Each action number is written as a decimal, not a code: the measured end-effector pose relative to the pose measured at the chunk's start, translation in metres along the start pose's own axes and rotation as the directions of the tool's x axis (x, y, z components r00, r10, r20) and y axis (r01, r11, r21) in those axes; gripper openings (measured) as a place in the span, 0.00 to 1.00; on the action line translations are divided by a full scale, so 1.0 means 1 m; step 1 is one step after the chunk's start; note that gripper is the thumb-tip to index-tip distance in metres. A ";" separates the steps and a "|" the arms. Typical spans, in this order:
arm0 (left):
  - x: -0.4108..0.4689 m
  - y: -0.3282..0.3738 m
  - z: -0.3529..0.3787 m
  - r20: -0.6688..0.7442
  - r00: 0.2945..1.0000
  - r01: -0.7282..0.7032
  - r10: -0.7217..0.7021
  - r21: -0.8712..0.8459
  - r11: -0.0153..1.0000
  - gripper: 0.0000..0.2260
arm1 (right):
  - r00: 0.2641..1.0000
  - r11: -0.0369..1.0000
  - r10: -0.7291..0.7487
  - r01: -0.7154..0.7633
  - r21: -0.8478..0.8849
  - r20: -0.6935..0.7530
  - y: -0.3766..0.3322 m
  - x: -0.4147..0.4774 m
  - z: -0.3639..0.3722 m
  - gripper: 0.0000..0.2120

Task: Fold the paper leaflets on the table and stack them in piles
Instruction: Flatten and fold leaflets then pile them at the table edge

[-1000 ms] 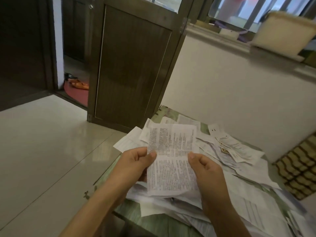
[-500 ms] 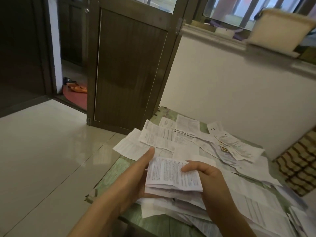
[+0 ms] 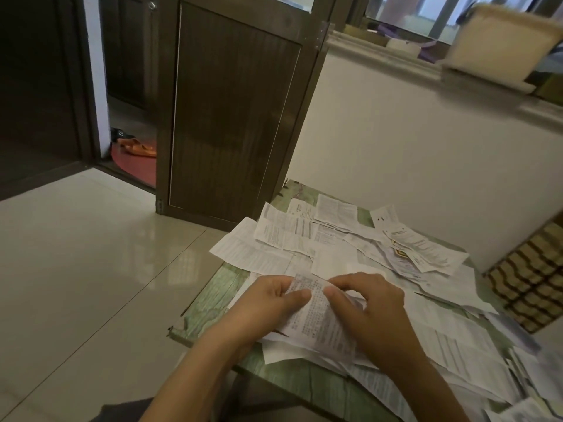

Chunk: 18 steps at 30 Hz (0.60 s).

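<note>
Loose leaflets (image 3: pixel 335 239) lay spread over the counter (image 3: pixel 213 303). At its near edge, the left hand (image 3: pixel 262 303) and right hand (image 3: pixel 371 309) flanked one leaflet (image 3: pixel 316 318) atop the heap; a door (image 3: pixel 231 111) stood behind.

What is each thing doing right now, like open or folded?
leaflet, folded, pinched between both hands
left hand, pinching the leaflet
right hand, pinching the leaflet
pile, loose sheets spread over the table
door, open

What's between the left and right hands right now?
In the head view, one printed leaflet spans the gap; the left hand and right hand each pinch a side of it, over the loose papers on the table.
</note>
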<state>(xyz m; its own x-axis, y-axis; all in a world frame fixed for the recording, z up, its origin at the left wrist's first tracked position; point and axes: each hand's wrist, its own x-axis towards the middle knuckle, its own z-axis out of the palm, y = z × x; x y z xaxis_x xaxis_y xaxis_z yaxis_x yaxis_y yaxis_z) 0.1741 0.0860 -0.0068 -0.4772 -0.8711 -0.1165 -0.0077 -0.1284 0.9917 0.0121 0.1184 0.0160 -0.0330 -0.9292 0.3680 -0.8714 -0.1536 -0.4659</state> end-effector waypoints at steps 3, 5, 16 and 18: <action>0.002 -0.001 0.002 -0.049 0.998 -0.025 0.030 0.098 0.995 0.14 | 1.000 0.996 0.009 -0.011 0.092 0.026 -0.003 -0.004 0.000 0.06; 0.004 -0.004 0.005 -0.141 0.982 -0.097 0.123 0.177 0.979 0.16 | 0.999 0.991 0.013 -0.019 0.130 0.044 -0.007 -0.005 0.000 0.06; 0.004 -0.010 -0.009 -0.242 0.907 -0.258 0.346 0.330 0.908 0.16 | 0.984 0.960 0.142 -0.109 0.257 -0.112 0.007 -0.018 -0.016 0.10; 0.005 -0.010 -0.001 -0.131 0.934 -0.281 0.333 0.312 0.908 0.16 | 0.987 0.937 0.147 -0.159 0.312 0.063 -0.002 -0.012 -0.016 0.11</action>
<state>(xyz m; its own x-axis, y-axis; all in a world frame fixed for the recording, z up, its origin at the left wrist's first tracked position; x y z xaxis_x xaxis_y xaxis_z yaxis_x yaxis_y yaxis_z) 0.1728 0.0826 -0.0171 -0.3333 -0.9181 0.2147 -0.1471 0.2756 0.9500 0.0067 0.1351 0.0253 -0.1296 -0.9609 0.2447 -0.6580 -0.1012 -0.7462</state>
